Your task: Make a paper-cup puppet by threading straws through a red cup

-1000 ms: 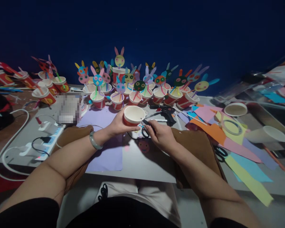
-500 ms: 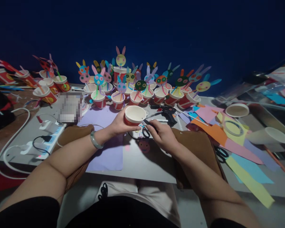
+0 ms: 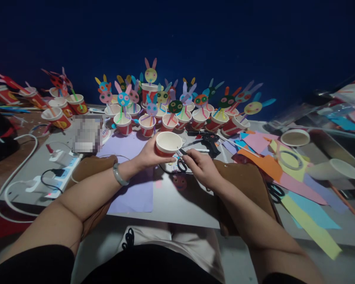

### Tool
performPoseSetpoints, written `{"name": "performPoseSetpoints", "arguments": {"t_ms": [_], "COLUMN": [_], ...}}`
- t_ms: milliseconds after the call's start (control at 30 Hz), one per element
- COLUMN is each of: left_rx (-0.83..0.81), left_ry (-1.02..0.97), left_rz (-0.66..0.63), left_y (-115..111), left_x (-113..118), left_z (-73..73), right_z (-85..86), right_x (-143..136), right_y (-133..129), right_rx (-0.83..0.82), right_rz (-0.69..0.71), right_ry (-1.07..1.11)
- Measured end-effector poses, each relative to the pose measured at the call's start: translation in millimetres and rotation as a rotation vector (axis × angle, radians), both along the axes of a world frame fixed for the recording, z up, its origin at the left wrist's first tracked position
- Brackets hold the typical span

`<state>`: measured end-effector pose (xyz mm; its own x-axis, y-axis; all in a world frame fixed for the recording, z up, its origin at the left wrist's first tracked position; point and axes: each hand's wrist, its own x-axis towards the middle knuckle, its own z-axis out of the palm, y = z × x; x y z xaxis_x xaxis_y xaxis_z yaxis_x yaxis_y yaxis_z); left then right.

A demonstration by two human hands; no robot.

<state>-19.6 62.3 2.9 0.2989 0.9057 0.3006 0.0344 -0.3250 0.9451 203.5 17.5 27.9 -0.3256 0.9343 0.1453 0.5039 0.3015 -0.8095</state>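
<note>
My left hand (image 3: pixel 148 153) is wrapped round a red paper cup (image 3: pixel 167 150) with a white inside, its mouth tilted towards me. Between the fingers and thumb of my right hand (image 3: pixel 201 167) is a slim dark tool (image 3: pixel 182 152); its tip meets the right side of the cup near the rim, and its kind is unclear. Just below the cup lie black-handled scissors (image 3: pixel 182 165). A small round paper face (image 3: pixel 180 182) rests on the white table, in shadow under my hands. A black glue gun (image 3: pixel 210 146) lies behind my right hand.
Several red cups with paper rabbit heads on straws (image 3: pixel 147 125) stand at the back. A power strip (image 3: pixel 65 173) with white cables is on the left, near a pixelated box (image 3: pixel 86 134). Coloured paper (image 3: pixel 268 167), a tape roll (image 3: pixel 290 159) and more scissors (image 3: pixel 275 192) lie to the right.
Almost nothing differs. The cup and both hands have shifted only very slightly, and the tool stays at the cup's side.
</note>
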Motion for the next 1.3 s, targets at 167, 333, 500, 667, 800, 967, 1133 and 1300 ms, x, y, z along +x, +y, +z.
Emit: {"name": "performPoseSetpoints", "arguments": {"t_ms": [167, 333, 500, 667, 800, 967, 1133, 1300], "left_rx": [0.016, 0.008, 0.037, 0.017, -0.003, -0.008, -0.01, -0.004], "left_ry": [0.017, -0.018, 0.015, 0.007, -0.028, -0.021, -0.016, -0.028], "left_rz": [-0.013, -0.014, 0.007, 0.014, 0.005, 0.022, 0.024, 0.007], "left_y": [0.0, -0.7, 1.3, 1.6, 0.4, 0.5, 1.1, -0.6], "left_x": [-0.7, 0.4, -0.4, -0.5, 0.9, 1.0, 0.4, 1.9], "left_z": [-1.1, -1.1, -1.6, -1.5, -0.9, -2.0, -2.7, -1.9], "right_z": [-0.6, 4.8, 1.5, 0.1, 3.1, 0.6, -2.5, 0.8], "right_x": [0.8, -0.2, -1.0, -0.3, 0.1, 0.3, 0.7, 1.5], "right_y": [-1.6, 1.1, 1.2, 0.9, 3.5, 4.0, 1.7, 3.5], "right_rx": [0.147, -0.516, -0.124, 0.067, -0.454, -0.339, 0.127, -0.376], "right_rz": [-0.074, 0.117, 0.016, -0.048, 0.107, 0.096, -0.068, 0.095], "right_ry": [-0.136, 0.359, 0.088, -0.084, 0.255, 0.218, -0.104, 0.251]}}
